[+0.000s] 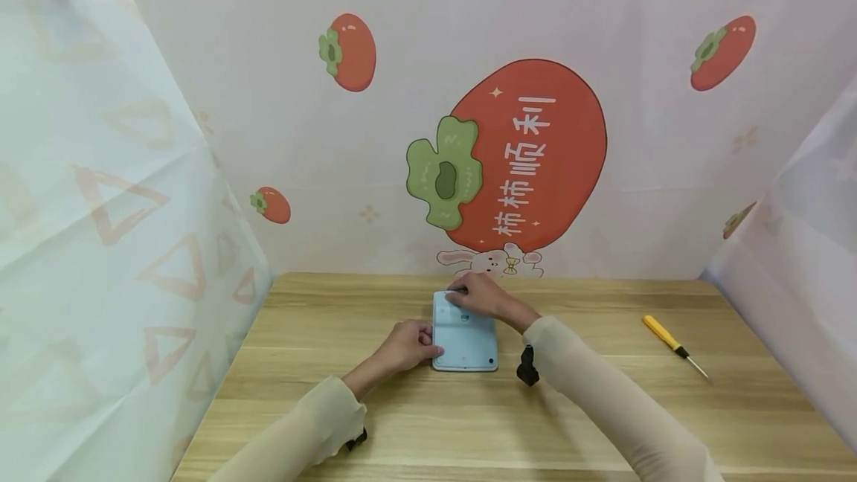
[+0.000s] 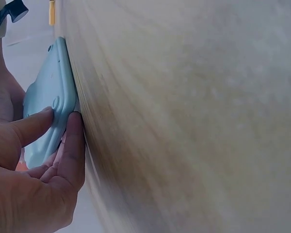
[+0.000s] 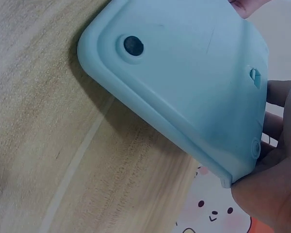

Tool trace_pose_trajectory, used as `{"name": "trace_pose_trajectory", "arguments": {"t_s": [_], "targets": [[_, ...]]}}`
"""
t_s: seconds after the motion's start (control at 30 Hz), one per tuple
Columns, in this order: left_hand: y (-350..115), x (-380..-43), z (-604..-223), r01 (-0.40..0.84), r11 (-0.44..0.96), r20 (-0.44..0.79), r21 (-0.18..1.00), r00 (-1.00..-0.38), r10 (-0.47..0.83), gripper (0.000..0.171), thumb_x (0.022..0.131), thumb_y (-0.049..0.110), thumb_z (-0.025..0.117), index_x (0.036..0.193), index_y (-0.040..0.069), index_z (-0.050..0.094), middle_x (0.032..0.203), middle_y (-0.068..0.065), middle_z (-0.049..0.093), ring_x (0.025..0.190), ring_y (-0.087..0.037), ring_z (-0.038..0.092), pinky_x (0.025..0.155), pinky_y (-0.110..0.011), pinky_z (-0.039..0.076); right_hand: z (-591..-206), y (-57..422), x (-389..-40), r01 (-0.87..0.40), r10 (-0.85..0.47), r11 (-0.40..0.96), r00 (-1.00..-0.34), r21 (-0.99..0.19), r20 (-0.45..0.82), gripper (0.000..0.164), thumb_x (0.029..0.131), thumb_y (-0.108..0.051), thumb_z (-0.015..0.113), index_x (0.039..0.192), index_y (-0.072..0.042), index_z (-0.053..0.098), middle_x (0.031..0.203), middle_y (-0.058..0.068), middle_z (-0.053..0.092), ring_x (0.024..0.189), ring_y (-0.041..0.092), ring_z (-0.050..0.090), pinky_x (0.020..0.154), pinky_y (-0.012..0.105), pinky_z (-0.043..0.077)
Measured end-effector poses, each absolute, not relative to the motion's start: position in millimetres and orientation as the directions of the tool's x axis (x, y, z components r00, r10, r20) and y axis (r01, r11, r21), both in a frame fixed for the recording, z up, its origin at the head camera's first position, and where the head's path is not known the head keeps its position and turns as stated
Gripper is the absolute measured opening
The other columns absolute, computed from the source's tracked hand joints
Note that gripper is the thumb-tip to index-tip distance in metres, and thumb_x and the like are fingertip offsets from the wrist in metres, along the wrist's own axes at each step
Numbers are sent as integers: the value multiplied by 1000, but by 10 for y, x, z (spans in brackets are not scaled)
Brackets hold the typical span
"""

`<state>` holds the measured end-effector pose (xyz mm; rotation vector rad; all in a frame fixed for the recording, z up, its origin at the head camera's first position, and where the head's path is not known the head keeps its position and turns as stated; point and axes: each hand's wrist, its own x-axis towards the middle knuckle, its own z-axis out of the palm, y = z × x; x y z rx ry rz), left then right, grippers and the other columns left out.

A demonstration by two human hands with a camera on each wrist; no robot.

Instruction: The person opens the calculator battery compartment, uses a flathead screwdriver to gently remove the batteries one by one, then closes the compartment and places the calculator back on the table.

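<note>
A light blue flat plastic device with rounded corners is held low over the wooden table, its back face up. The right wrist view shows a round black foot in one corner, a small latch slot and a recessed round hole on that back. My left hand pinches its left edge near the front, thumb on top and fingers beneath. At the far end my right hand grips the edge. The device's front face is hidden underneath.
To the right on the table lies a screwdriver with a yellow handle, its tip toward the front right. Behind the table hangs a white cloth printed with persimmons, and more cloth closes both sides.
</note>
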<state>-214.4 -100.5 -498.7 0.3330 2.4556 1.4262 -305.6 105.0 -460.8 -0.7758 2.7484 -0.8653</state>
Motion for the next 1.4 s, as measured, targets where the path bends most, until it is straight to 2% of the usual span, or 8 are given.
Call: {"name": "trace_pose_trajectory", "arguments": {"t_s": [0.3, 0.57, 0.67, 0.8, 0.9, 1.13, 1.27, 1.4], "targets": [[-1005, -2171, -5030, 135, 561, -64, 817, -945, 320, 21, 90, 7, 84, 101, -1, 68, 76, 1, 67, 67, -9, 60, 58, -20, 50, -4700, 1069, -3074, -396, -494, 685, -869, -611, 9, 25, 102, -21, 70, 119, -6, 80, 114, 6, 78, 95, 16, 64, 84, 34, 55], [-1014, -2187, -5023, 150, 583, -51, 798, -948, 313, 28, 89, 9, 85, 106, -4, 67, 80, 0, 66, 70, -10, 60, 60, -21, 51, -4759, 1070, -3086, -377, -483, 673, -876, -636, 7, 24, 103, -21, 70, 118, -5, 80, 111, 6, 78, 96, 16, 61, 84, 35, 53], [-1015, -2187, -5018, 141, 574, -57, 807, -948, 314, 30, 89, 8, 85, 108, -5, 66, 81, -1, 67, 70, -10, 61, 60, -21, 52, -4780, 1063, -3094, -385, -486, 670, -874, -635, 17, 23, 103, -19, 70, 116, -4, 80, 109, 6, 79, 98, 20, 66, 104, 43, 51], [-1009, -2185, -5017, 134, 566, -68, 813, -944, 322, 32, 89, 7, 85, 111, -7, 66, 79, -1, 66, 68, -11, 61, 58, -21, 52, -4815, 1058, -3108, -388, -489, 659, -872, -644, 26, 20, 102, -16, 70, 113, -3, 81, 105, 7, 81, 98, 22, 73, 129, 49, 26], [-1004, -2187, -5021, 139, 570, -69, 810, -942, 328, 32, 90, 7, 84, 111, -7, 66, 78, -1, 66, 66, -10, 60, 57, -21, 50, -4851, 1060, -3119, -380, -480, 663, -877, -645, 23, 19, 102, -16, 70, 112, -4, 82, 103, 6, 81, 93, 19, 71, 127, 49, 29], [-1003, -2195, -5023, 152, 589, -62, 793, -943, 327, 30, 89, 7, 85, 108, -5, 66, 76, 0, 65, 65, -9, 58, 56, -20, 47, -4902, 1040, -3134, -361, -456, 682, -890, -637, 16, 18, 102, -18, 71, 110, -6, 83, 102, 4, 81, 85, 14, 67, 105, 47, 50], [-999, -2193, -5015, 146, 587, -68, 796, -943, 326, 29, 90, 7, 84, 108, -5, 66, 76, 0, 66, 65, -10, 58, 56, -21, 48, -4914, 1026, -3134, -346, -446, 686, -895, -641, 6, 18, 102, -18, 71, 109, -6, 83, 102, 4, 81, 84, 14, 66, 106, 46, 49], [-993, -2188, -5000, 132, 588, -79, 798, -944, 320, 28, 90, 7, 84, 108, -5, 66, 76, -1, 66, 66, -10, 58, 56, -21, 48, -4925, 1021, -3151, -340, -444, 686, -896, -643, 0, 18, 102, -18, 71, 109, -6, 83, 100, 4, 81, 82, 14, 65, 120, 48, 40]]}}
